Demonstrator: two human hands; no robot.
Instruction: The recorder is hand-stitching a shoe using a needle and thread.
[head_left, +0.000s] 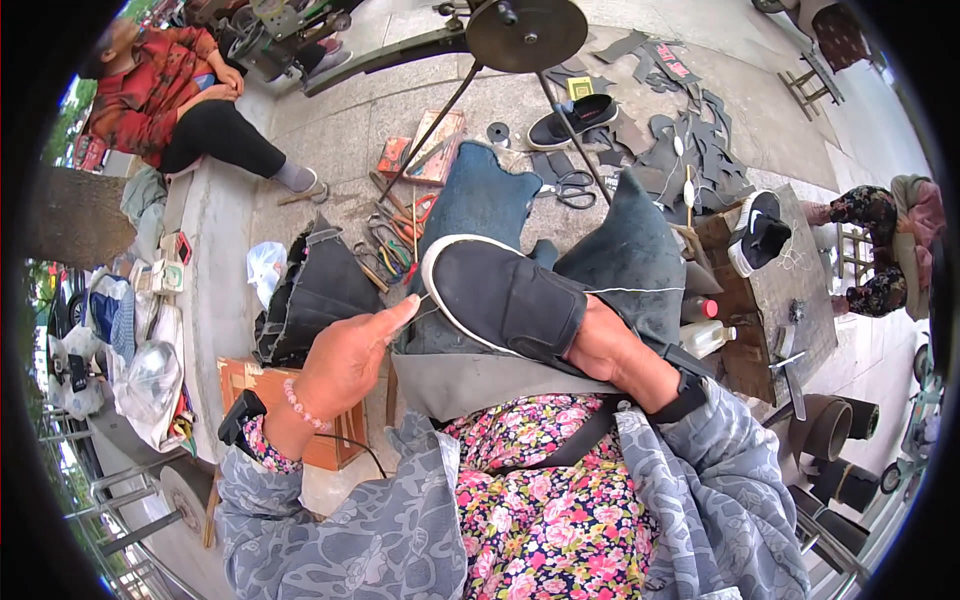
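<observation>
Pinching something thin (427,298), the left hand (350,352) is beside the black shoe (500,298). The right hand (610,348) is inside, grip hidden.

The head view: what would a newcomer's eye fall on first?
Probably the dark shoe mid-picture, with the right hand at its opening and the left hand by its toe. Next, the bright floral top at the bottom. Then the person in red sitting at upper left, and the dark scraps strewn on the ground at upper right.
</observation>
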